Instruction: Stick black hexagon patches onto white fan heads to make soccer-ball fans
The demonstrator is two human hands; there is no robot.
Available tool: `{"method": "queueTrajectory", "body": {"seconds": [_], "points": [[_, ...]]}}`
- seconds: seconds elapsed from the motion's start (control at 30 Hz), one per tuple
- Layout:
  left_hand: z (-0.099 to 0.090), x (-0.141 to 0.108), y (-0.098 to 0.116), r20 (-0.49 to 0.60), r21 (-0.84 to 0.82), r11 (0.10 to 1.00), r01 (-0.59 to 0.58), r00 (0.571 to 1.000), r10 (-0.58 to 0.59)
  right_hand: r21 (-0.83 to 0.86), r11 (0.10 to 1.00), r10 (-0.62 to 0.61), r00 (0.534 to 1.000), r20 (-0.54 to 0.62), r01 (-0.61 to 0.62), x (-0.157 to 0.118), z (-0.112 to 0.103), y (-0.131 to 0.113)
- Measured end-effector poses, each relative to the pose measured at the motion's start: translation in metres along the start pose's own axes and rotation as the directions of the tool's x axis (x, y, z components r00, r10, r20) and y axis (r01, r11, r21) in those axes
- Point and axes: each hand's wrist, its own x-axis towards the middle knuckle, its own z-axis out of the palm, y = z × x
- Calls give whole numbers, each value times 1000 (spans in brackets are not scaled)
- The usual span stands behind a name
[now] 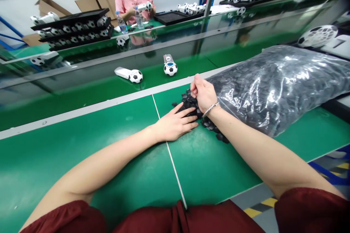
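Note:
My left hand (177, 123) lies flat and open, fingers spread over small black pieces (188, 98) on the green tabletop. Just right of it, my right hand (203, 94), with a twisted bracelet at the wrist, is closed in a fist above the same pile. What that fist holds, if anything, is hidden. A large clear plastic bag (273, 83) full of the black pieces lies on its side against the right hand and forearm. Loose black pieces (221, 137) also spread under my right wrist.
Beyond the table's pale edge strip, two white devices with football-patterned ends (136, 76) (170, 68) lie on a green belt. Across it, a person in a pink shirt (133, 2) handles a similar device. Stacked black trays (73, 29) stand at left, more at right.

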Motion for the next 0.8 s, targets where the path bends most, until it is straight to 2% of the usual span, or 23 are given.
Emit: {"method": "queueTrajectory", "body": {"seconds": [0.13, 0.17, 0.23, 0.3, 0.37, 0.4, 0.47, 0.53, 0.63, 0.8], "points": [[-7, -22, 7, 18, -71, 991, 109, 994, -108, -106, 994, 16, 998, 54, -10, -5, 2, 1], [-8, -27, 10, 10, -89, 984, 154, 988, -154, -176, 984, -9, 996, 88, 24, -6, 3, 2], [-10, -36, 15, -15, -126, 954, 273, 961, -277, -371, 910, -109, 972, 209, 182, -12, 4, 2], [-9, -43, 17, -40, -167, 900, 403, 909, -414, -561, 726, -204, 903, 377, 398, -19, 6, 2], [-8, -48, 15, -62, -215, 832, 511, 843, -534, -677, 495, -210, 831, 515, 545, -27, 8, 3], [-7, -49, 13, -75, -239, 797, 555, 808, -585, -710, 398, -183, 808, 559, 581, -31, 9, 4], [-5, -51, 10, -101, -285, 732, 619, 740, -665, -746, 276, -89, 789, 608, 606, -37, 12, 6], [-5, -51, 9, -94, -311, 690, 654, 701, -707, -756, 240, 29, 774, 633, 609, -39, 13, 8], [-6, -49, 10, -12, -293, 688, 664, 717, -697, -745, 263, 145, 739, 658, 613, -37, 14, 11], [-7, -48, 12, 19, -258, 710, 655, 738, -674, -739, 272, 144, 733, 665, 617, -34, 13, 10]]}}
